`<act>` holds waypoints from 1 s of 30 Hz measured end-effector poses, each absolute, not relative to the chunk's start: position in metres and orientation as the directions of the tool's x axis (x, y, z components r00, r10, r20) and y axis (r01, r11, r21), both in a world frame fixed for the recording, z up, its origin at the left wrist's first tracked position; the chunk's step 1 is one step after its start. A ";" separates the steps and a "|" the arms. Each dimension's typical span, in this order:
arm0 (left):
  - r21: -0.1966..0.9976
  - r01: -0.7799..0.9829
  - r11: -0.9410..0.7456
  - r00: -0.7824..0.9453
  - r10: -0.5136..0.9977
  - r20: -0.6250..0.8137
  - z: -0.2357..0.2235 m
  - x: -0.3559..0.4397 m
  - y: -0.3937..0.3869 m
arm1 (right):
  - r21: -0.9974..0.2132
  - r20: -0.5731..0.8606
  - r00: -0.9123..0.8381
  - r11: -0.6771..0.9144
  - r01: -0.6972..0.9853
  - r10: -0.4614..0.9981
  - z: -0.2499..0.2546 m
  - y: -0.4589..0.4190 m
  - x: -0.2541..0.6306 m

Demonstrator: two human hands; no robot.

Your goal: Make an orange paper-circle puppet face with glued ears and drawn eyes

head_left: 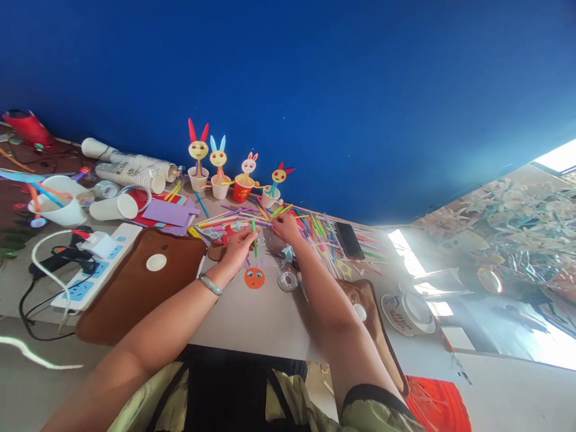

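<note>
My left hand (238,249), with a bangle on its wrist, pinches a short green straw (254,237) that stands nearly upright. My right hand (287,228) reaches into the pile of coloured straws (319,231), its fingers bent together. Whatever lies between those fingertips, if anything, is too small to make out. Just below my hands, an orange round face cutout (254,278) with eyes and purple ears lies on the white table (261,318). Close to my right forearm is a roll of clear tape (287,279).
Several paper cups with rabbit-faced figures (243,180) line the blue wall. At left are a power strip (96,270), stacked cups (130,176), purple paper (168,213) and a brown pad (144,288). A phone (350,241) and a white bowl (407,313) lie right.
</note>
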State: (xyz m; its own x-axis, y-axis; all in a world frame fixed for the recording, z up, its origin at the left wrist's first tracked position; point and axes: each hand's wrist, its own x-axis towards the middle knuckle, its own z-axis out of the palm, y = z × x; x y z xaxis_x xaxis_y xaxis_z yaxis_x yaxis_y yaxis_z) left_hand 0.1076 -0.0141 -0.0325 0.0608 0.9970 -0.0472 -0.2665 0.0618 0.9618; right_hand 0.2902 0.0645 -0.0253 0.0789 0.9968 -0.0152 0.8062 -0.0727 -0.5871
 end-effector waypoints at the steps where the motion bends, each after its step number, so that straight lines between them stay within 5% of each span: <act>1: 0.961 -0.270 0.055 0.060 0.997 -0.040 -0.032 0.108 -0.014 | -0.635 -0.030 0.050 -0.057 0.770 0.998 -0.024 0.056 0.291; 7: 0.958 -0.285 0.014 0.058 0.998 0.003 -0.030 0.110 -0.015 | -0.852 -0.117 -0.117 -0.040 0.522 0.986 -0.025 0.012 0.285; 13: 0.951 -0.308 -0.007 0.059 0.998 0.027 -0.026 0.107 -0.017 | -0.906 -0.192 -0.246 -0.076 0.416 0.950 -0.020 -0.008 0.279; 25: 0.944 -0.327 0.037 0.076 0.997 -0.013 -0.027 0.106 -0.015 | -0.848 -0.268 -0.323 -0.063 0.526 0.907 -0.015 -0.022 0.278; 30: 0.944 -0.322 0.065 0.087 0.995 -0.039 -0.032 0.107 -0.012 | -0.679 -0.150 -0.092 -0.035 0.734 0.984 -0.017 0.007 0.301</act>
State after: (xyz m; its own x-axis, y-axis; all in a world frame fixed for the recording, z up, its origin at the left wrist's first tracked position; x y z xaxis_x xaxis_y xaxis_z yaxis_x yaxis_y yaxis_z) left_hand 0.1067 -0.0116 -0.0323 0.0866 0.9955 -0.0394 -0.3224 0.0655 0.9443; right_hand 0.3010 0.0066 -0.0167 -0.0923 0.9843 -0.1503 0.7336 -0.0349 -0.6787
